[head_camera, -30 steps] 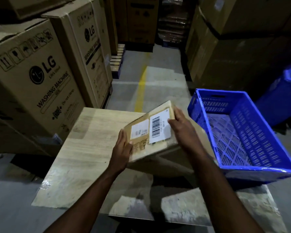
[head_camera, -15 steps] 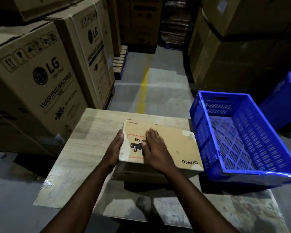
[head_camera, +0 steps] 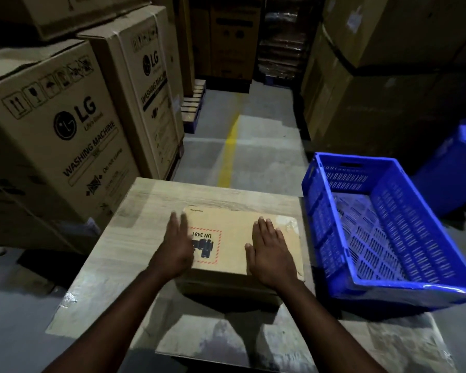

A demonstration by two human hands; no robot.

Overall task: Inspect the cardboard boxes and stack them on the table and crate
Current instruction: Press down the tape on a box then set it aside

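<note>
A flat brown cardboard box (head_camera: 234, 238) with a red-bordered "UN 3481" label lies on the wooden table (head_camera: 145, 211), on top of a darker box whose front side shows beneath it. My left hand (head_camera: 176, 249) is over the box's left edge, fingers straight and blurred. My right hand (head_camera: 271, 251) lies flat on the right part of the lid, fingers straight. A blue plastic crate (head_camera: 382, 289) stands empty just right of the table.
Large LG washing-machine cartons (head_camera: 59, 135) are stacked at the left. More big cartons (head_camera: 388, 76) rise at the right, with a blue bin (head_camera: 457, 168) behind the crate. An aisle with a yellow floor line (head_camera: 230, 146) runs ahead.
The box was held tilted with its barcode labels up, then laid flat on the table. My right hand has slid from the middle of the lid to its right side.
</note>
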